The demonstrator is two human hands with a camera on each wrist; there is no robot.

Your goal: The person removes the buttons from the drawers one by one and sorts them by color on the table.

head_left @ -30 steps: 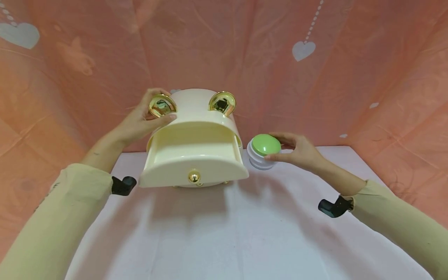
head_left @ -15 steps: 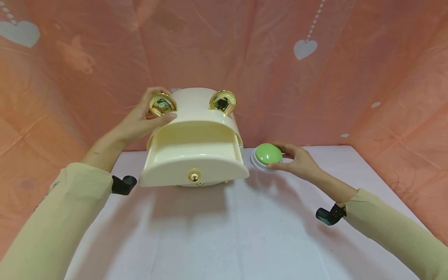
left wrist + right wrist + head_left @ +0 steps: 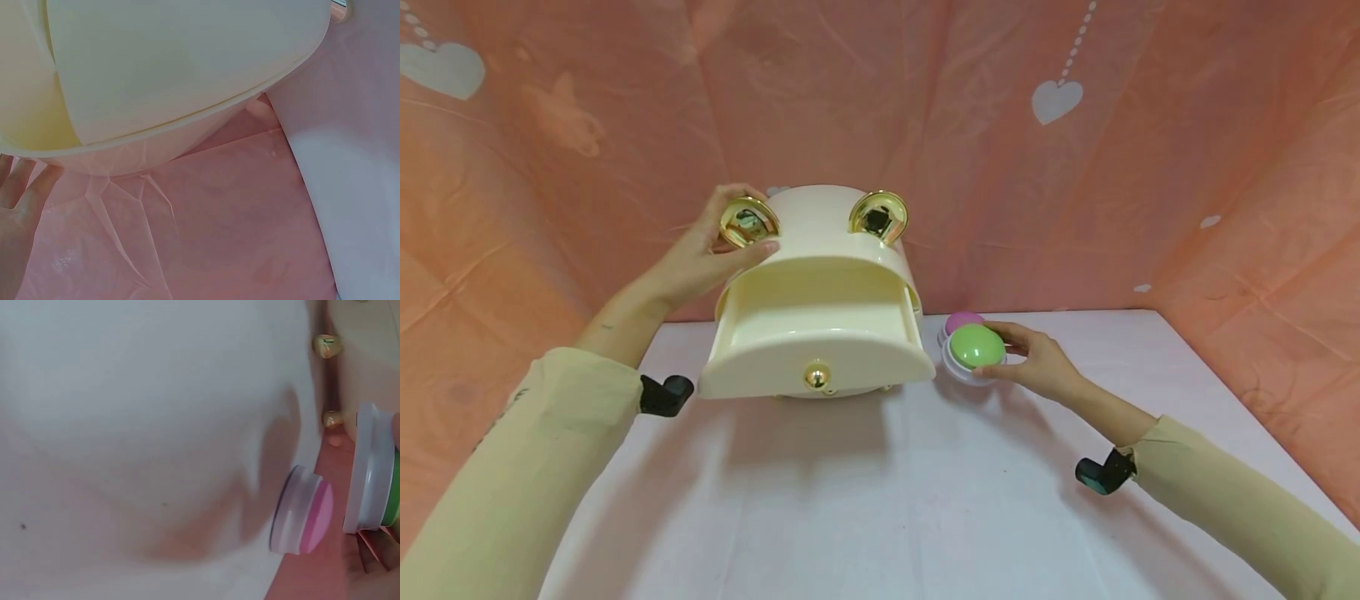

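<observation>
- The green-topped jar (image 3: 975, 350) has come down over the last second, from raised beside the open drawer (image 3: 817, 350) to low at the counter (image 3: 880, 500); this reads as set down, not stowed
- Right hand (image 3: 1037, 360) pinches its white base; pink-topped jar (image 3: 962, 322) just behind
- Left hand (image 3: 711, 254), fingers curled, grips the cream box (image 3: 835, 233) top by a gold ear (image 3: 747, 223)

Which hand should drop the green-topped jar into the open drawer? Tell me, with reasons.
Right. The right hand already grips the green-topped jar beside the open drawer. The left hand is occupied, holding the cream box by its top.
</observation>
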